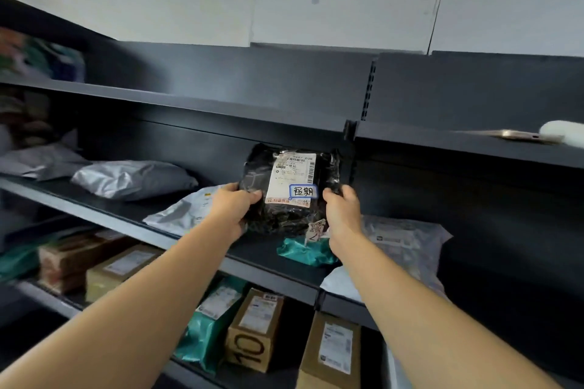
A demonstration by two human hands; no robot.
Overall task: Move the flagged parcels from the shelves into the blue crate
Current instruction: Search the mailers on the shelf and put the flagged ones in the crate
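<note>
A black plastic parcel (pixel 286 218) stands upright over the middle shelf (pixel 126 213), its shipping label facing me. A small white sticker with a blue border and handwriting sits on the label's lower right. My left hand (pixel 232 207) grips the parcel's left edge and my right hand (pixel 343 210) grips its right edge. The blue crate is out of view.
Grey mailer bags (pixel 132 178) lie left on the same shelf, a teal bag (pixel 305 251) and a white bag (pixel 407 238) to the right. Cardboard boxes (pixel 256 328) and a teal bag fill the lower shelf. A phone (pixel 518 135) lies on the upper right shelf.
</note>
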